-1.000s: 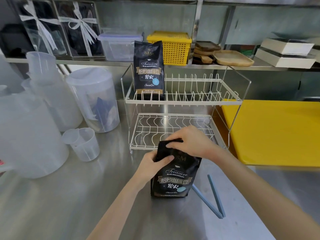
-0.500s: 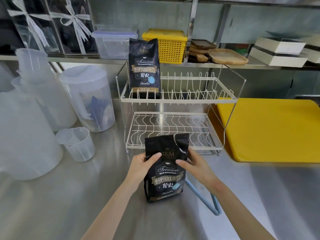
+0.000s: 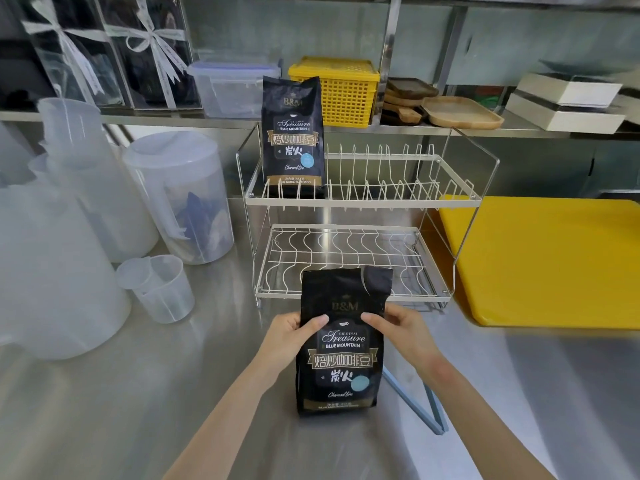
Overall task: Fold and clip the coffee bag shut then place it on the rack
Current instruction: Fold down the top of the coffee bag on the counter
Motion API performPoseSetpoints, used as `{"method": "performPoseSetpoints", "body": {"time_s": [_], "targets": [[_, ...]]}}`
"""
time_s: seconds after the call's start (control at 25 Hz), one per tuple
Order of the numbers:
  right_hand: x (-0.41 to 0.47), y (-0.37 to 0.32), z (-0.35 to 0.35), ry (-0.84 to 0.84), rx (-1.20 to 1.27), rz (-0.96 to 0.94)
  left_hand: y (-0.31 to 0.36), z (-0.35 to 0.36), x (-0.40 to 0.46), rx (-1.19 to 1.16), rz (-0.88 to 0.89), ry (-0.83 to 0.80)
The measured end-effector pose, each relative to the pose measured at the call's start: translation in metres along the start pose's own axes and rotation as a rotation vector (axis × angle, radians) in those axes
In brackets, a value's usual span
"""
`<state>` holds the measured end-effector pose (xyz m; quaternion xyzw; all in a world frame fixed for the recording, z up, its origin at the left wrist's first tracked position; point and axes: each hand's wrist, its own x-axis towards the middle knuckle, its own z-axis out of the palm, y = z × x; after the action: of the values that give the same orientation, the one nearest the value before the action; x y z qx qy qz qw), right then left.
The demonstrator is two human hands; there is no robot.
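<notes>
A black coffee bag [image 3: 341,362] stands upright on the steel counter in front of the white wire rack [image 3: 349,202]. Its top stands unfolded, with a tear near the right corner. My left hand [image 3: 289,336] grips the bag's left side, thumb on the front. My right hand [image 3: 403,332] holds the right side the same way. A light blue clip [image 3: 414,400], spread in a V, lies on the counter behind and to the right of the bag. A second coffee bag [image 3: 293,140] stands at the left end of the rack's top tier.
Translucent plastic jugs [image 3: 180,195] and a small measuring cup [image 3: 157,287] crowd the counter's left. A yellow cutting board [image 3: 547,261] lies to the right of the rack. The shelf behind holds a yellow basket [image 3: 336,90], wooden trays [image 3: 457,112] and boxes.
My right hand came off the bag's top and went down to its right side. The top, pressed down a second ago, now stands up straight. The view has shifted slightly.
</notes>
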<state>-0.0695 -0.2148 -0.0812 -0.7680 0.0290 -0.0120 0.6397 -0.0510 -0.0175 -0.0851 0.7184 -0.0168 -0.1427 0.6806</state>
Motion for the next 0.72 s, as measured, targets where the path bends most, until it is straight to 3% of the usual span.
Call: {"method": "performPoseSetpoints", "body": {"time_s": [0.2,0.36,0.52,0.72], "targets": [[-0.009,0.006,-0.003,-0.143,0.002,0.030,-0.015,0.004,-0.002,-0.070,-0.086,0.036],[-0.014,0.013,0.002,-0.019,0.073,0.063,-0.008,0.004,-0.002,0.034,-0.058,0.004],[-0.018,0.010,0.004,-0.019,0.097,0.073,-0.006,0.002,-0.004,0.074,-0.026,0.040],[-0.021,0.013,0.003,0.046,0.128,0.112,-0.004,-0.002,-0.007,0.004,0.050,0.057]]}}
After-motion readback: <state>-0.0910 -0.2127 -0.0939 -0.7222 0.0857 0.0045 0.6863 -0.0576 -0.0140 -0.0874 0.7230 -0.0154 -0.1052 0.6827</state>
